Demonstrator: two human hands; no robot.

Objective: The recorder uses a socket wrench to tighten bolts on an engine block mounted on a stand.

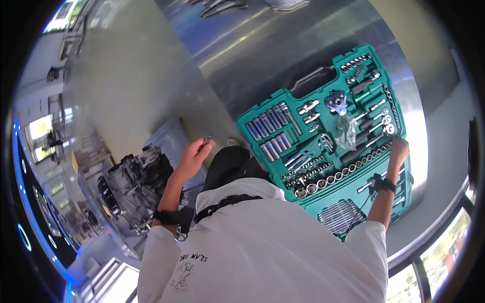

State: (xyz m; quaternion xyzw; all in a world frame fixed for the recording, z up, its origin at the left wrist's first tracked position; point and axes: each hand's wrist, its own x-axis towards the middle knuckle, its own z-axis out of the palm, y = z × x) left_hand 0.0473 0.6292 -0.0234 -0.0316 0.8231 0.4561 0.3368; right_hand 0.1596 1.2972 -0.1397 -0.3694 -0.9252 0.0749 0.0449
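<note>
My left hand (192, 160) is raised off to the left, away from the tool case, its fingers closed around a short, dark metal piece (207, 139) whose tip pokes out. I cannot make out its exact kind. Over the right edge of the open green tool case (323, 189), my right hand (399, 150) reaches down with curled fingers at the end of a curved row of sockets (346, 171). Whether those fingers grip anything is hidden. Ratchets (388, 129) lie in the case just beyond that hand, and long sockets (268, 121) fill its left part.
The case lies on a shiny metal table (252, 65). A clear plastic bag (346, 132) and a blue-grey part (336, 102) rest on the tools. Metal tools (220, 7) lie at the far edge. An engine (136, 187) stands to my left.
</note>
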